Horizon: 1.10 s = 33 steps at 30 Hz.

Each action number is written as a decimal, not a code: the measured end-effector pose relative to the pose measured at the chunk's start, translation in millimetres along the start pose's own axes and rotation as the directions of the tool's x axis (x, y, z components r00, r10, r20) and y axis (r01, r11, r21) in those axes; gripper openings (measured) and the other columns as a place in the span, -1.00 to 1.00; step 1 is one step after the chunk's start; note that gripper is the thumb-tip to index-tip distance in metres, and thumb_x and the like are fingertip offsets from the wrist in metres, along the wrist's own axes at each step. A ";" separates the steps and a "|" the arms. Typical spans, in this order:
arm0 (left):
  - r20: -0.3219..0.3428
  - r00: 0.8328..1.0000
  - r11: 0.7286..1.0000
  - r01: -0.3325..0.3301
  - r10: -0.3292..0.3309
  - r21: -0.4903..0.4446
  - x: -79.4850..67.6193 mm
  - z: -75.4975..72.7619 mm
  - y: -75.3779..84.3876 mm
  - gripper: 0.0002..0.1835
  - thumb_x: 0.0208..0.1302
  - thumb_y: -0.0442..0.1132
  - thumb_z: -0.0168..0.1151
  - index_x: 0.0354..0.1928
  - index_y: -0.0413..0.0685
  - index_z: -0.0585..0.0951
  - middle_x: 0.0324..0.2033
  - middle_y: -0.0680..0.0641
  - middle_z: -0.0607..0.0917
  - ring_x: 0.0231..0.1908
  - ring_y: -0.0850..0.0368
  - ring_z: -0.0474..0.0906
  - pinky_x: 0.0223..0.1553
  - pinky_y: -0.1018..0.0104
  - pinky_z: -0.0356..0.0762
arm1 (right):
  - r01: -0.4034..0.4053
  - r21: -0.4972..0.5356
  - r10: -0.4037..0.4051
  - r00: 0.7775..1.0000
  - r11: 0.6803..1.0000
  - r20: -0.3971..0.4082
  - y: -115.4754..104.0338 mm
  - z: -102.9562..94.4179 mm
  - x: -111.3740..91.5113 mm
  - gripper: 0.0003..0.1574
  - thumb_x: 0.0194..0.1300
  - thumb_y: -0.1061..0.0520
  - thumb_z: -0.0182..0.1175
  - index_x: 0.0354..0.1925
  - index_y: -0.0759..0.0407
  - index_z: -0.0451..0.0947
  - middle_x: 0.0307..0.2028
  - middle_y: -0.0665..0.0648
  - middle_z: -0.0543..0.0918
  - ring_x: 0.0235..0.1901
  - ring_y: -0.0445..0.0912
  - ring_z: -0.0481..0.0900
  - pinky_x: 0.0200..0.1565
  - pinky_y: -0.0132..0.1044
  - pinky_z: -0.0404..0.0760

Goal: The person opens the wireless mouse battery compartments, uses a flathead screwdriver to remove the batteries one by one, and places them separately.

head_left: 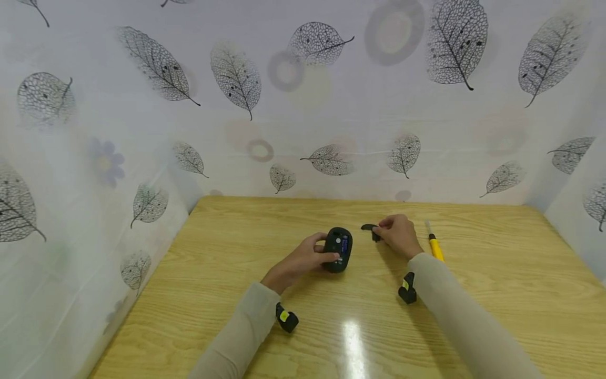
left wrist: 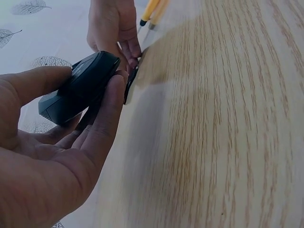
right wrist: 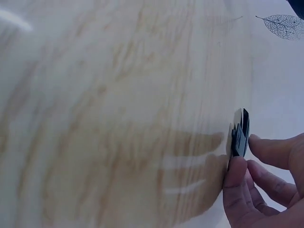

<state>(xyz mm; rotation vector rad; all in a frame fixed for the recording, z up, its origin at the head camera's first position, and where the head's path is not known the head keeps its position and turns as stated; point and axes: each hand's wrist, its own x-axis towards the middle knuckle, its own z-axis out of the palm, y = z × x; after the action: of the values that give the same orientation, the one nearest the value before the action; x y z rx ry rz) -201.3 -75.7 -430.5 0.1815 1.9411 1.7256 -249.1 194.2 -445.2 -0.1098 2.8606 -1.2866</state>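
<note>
My left hand [head_left: 303, 259] grips a black computer mouse [head_left: 337, 263], its underside turned up toward the head camera. In the open compartment on that underside lies a blue battery [head_left: 344, 243]. Seen from the left wrist, the mouse [left wrist: 78, 90] sits between thumb and fingers, raised above the table. My right hand [head_left: 399, 237] pinches a small black cover [head_left: 367, 227] a little to the right of the mouse. In the right wrist view the cover [right wrist: 241, 137] is at the fingertips, close over the tabletop.
Just right of my right hand lies a yellow-handled screwdriver [head_left: 436, 248], its shaft pointing away from me. The wood-grain table [head_left: 213, 316] ends at a pale leaf-patterned cloth [head_left: 265, 137] behind and at both sides. Black wrist cameras [head_left: 286, 319] sit at both sleeves.
</note>
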 end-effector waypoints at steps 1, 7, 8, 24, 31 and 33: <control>0.000 1.000 1.000 0.000 0.000 -0.001 0.3 0.0 -0.4 -0.35 0.38 -0.27 0.33 0.44 -0.15 0.31 0.08 -0.25 0.66 0.02 -0.04 0.67 0.09 0.08 0.66 | 0.000 0.002 -0.001 1.000 1.000 0.005 -0.4 -0.8 -0.5 -0.62 0.41 0.17 0.29 0.00 0.50 0.63 -0.12 0.42 0.69 -0.19 0.18 0.68 -0.15 0.02 0.71; 0.004 1.000 1.000 -0.007 0.007 -0.022 0.9 -0.4 -2.7 -0.30 0.35 -0.30 0.35 0.45 -0.17 0.29 0.10 -0.28 0.65 0.02 -0.06 0.68 0.03 0.11 0.70 | 0.004 -0.025 -0.004 1.000 1.000 0.011 -5.0 -7.3 -5.8 -0.61 0.40 0.15 0.29 0.02 0.47 0.63 -0.13 0.39 0.69 -0.17 0.18 0.66 -0.10 0.07 0.68; 0.008 1.000 0.999 -0.008 0.008 -0.033 0.7 -0.6 -3.0 -0.30 0.35 -0.31 0.35 0.46 -0.16 0.28 0.10 -0.28 0.65 0.01 -0.07 0.68 0.01 0.11 0.71 | 0.007 -0.031 -0.007 1.000 0.999 0.009 -5.8 -8.7 -6.6 -0.61 0.40 0.14 0.29 0.02 0.46 0.63 -0.14 0.38 0.70 -0.17 0.17 0.65 -0.09 0.08 0.68; 0.014 1.000 0.995 -0.017 0.018 -0.095 -5.3 -1.4 -3.7 -0.31 0.34 -0.36 0.35 0.45 -0.22 0.29 0.14 -0.31 0.59 -0.02 -0.10 0.67 -0.07 0.10 0.74 | 0.098 -0.138 -0.104 0.994 0.986 -0.042 -7.1 -34.9 -22.8 -0.63 0.41 0.10 0.28 -0.03 0.42 0.64 -0.14 0.37 0.70 -0.14 0.23 0.66 -0.11 0.17 0.65; 0.008 1.000 0.994 -0.007 0.008 -0.107 -10.6 -3.4 -3.3 -0.34 0.38 -0.33 0.32 0.43 -0.26 0.28 0.14 -0.33 0.59 -0.03 -0.10 0.67 -0.04 0.11 0.73 | 0.082 -0.178 -0.093 0.994 0.981 -0.052 -1.3 -48.5 -31.5 -0.60 0.41 0.05 0.28 -0.04 0.41 0.63 -0.13 0.37 0.69 -0.16 0.23 0.67 -0.13 0.18 0.65; 0.010 1.000 0.994 -0.005 0.007 -0.113 -12.0 -3.7 -2.9 -0.35 0.39 -0.33 0.30 0.43 -0.26 0.27 0.13 -0.33 0.59 -0.03 -0.10 0.67 -0.03 0.09 0.73 | 0.069 -0.191 -0.081 0.995 0.979 -0.052 0.2 -52.5 -34.3 -0.57 0.41 0.02 0.29 -0.03 0.41 0.62 -0.13 0.37 0.69 -0.15 0.23 0.66 -0.13 0.18 0.65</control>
<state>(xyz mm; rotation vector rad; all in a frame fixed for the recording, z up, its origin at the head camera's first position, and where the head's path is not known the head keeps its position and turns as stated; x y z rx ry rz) -192.1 -84.7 -429.5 0.1551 1.8307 1.8292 -216.5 235.8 -411.4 -0.1845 3.0523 -1.0417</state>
